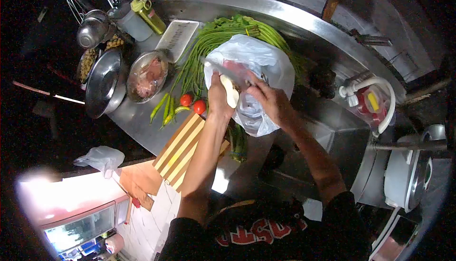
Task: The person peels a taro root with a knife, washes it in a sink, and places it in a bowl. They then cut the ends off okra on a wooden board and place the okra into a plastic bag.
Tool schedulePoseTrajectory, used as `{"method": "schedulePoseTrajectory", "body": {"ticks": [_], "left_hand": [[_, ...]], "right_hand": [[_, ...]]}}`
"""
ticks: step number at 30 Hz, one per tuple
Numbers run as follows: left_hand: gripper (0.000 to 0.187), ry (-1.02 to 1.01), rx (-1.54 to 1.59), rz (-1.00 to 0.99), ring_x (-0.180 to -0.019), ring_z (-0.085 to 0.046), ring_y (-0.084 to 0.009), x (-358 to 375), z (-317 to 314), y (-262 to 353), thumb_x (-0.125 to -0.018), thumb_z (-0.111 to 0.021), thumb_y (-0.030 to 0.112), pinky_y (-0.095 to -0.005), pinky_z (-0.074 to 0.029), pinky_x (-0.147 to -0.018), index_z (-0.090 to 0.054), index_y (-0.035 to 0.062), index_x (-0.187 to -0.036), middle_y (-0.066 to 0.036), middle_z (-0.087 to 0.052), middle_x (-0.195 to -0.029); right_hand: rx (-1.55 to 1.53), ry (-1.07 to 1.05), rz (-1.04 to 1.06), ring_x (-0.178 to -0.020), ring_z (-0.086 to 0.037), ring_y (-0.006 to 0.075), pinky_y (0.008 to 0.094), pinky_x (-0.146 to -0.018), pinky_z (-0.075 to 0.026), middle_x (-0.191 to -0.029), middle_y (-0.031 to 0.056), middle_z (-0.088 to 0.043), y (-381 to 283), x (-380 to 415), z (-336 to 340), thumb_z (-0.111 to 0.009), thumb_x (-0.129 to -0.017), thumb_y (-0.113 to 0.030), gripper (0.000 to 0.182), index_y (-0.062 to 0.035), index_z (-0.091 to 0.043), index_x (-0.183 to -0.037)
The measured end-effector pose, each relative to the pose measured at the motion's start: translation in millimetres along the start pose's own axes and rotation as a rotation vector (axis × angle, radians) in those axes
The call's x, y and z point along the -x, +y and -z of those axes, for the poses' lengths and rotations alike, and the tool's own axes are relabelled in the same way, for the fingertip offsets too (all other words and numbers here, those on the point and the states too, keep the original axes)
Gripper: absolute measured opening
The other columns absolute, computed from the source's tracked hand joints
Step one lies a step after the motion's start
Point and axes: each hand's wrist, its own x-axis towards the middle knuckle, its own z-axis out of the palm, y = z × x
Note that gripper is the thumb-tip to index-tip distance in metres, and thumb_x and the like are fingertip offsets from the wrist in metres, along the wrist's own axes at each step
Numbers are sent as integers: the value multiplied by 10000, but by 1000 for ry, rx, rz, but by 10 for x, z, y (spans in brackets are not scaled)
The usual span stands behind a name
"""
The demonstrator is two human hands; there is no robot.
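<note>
My left hand (220,97) is closed around a pale, peeled root vegetable (230,91), held over a white plastic bag (270,64). A patch of brownish skin shows on the vegetable's side. My right hand (270,100) is closed just to the right of it, on what looks like a knife (225,70); the broad greyish blade points up and left, and the handle is mostly hidden by my fingers. The bag lies spread open under both hands. Long string beans (199,47) lie behind and left of it, bundled at the top.
Two tomatoes (199,107) and several green peppers (166,109) lie near a striped cutting board (178,152). Left are a bowl of raw meat (148,77), a steel basin (105,83), a white tray (177,40) and a green-capped bottle (148,16). A sink (308,142) is on the right.
</note>
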Motion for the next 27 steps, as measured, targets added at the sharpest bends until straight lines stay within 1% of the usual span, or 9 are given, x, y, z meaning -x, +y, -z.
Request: {"method": "schedulePoseTrajectory", "body": {"ticks": [5,8,10,13,17,19,21,25,27], "left_hand": [[368,-83,23,-87,-843,-566,-202,-119,178,-72,-928,-356,396,-366,-484,-738,-481,73,-1051,-60,-581,-910],[319,-33,-8,-100,-792,-578,-204,-78,104,-64,-915,-410,361,-346,-498,-695,-503,72,-1010,-54,-586,-874],[263,-17,-28,-134,-669,-561,-166,47,0,-42,-941,-371,305,-292,-476,-569,-491,75,-902,-34,-553,-783],[210,46,-271,-133,-633,-550,-148,112,-83,-101,-928,-371,236,-276,-458,-537,-493,66,-909,-35,-536,-746],[377,86,-435,22,-593,-536,-137,328,-213,-173,-925,-375,339,-249,-430,-507,-571,21,-870,-53,-565,-738],[441,51,-473,-52,-572,-534,-130,298,-154,-161,-931,-369,405,-241,-425,-489,-575,17,-889,-56,-576,-733],[502,56,-510,-102,-545,-525,-118,222,-84,-81,-931,-341,453,-238,-420,-475,-581,13,-894,-47,-582,-717],[490,206,-455,-154,-531,-523,-116,59,65,-140,-944,-314,432,-241,-427,-475,-581,24,-897,-46,-592,-721],[531,162,-443,-170,-550,-546,-149,-62,250,-275,-932,-292,479,-274,-460,-513,-551,15,-943,-48,-586,-705]], "right_hand": [[152,65,184,-778,-590,373,368,-653,-469,-865,202,-597,-134,168,-101,-590,-828,-296,491,-261,-425,-1290],[208,77,181,-751,-588,374,383,-629,-466,-837,202,-595,-141,154,-124,-585,-831,-296,488,-253,-425,-1290],[279,171,250,-665,-593,341,410,-557,-459,-761,191,-584,-95,91,-166,-535,-828,-428,515,-260,-411,-1299],[227,188,217,-697,-597,343,407,-578,-467,-787,189,-595,-119,-12,-136,-516,-836,-438,500,-240,-426,-1287],[-283,29,-37,-816,-600,341,379,-703,-471,-896,185,-619,57,-292,-27,-437,-891,-396,439,-178,-437,-1272],[-225,0,-67,-874,-594,342,379,-741,-463,-941,192,-615,-9,-244,68,-395,-910,-369,436,-141,-421,-1280],[10,10,-157,-780,-577,193,277,-753,-437,-850,142,-597,-87,-148,117,-392,-916,-413,429,-164,-485,-1252],[52,134,140,-807,-608,352,404,-673,-472,-938,183,-611,109,24,-55,-477,-880,-380,455,-179,-421,-1285],[80,135,163,-778,-611,348,399,-648,-476,-914,172,-616,111,117,-99,-504,-862,-388,478,-196,-415,-1291]]}}
